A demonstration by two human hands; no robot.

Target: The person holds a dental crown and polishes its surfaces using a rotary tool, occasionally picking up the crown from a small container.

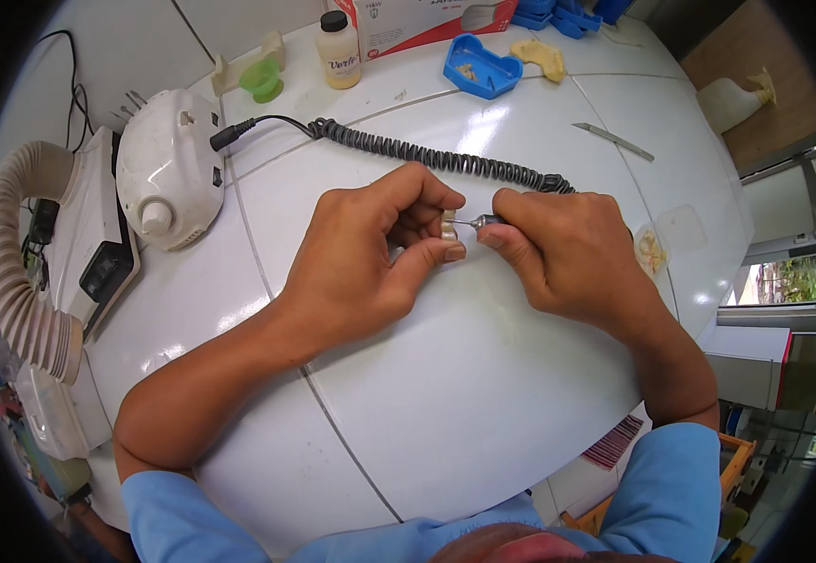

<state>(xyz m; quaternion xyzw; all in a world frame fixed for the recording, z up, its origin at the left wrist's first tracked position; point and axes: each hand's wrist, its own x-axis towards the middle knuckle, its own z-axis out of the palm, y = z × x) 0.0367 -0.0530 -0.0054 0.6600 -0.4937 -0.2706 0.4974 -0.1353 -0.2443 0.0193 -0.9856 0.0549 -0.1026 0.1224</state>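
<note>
Between the thumb and fingers of my left hand [356,249] is a small cream-coloured dental piece [448,228], mostly covered by the fingertips. My right hand [572,249] is wrapped round a dark rotary handpiece [489,220], its thin metal bur pointing left at the piece. The bur's tip meets or nearly meets the piece; I cannot tell whether they touch. A black coiled cord [427,155] runs from behind my right hand to the white handpiece control unit [168,169] at the left.
A ribbed suction hose [18,253] curves at the far left. Along the back stand a green cup [261,79], a capped bottle [338,52], a box [422,26] and a blue heart-shaped tray [481,68]. A scalpel-like knife [614,141] lies at the right, beyond a pale cast [650,251].
</note>
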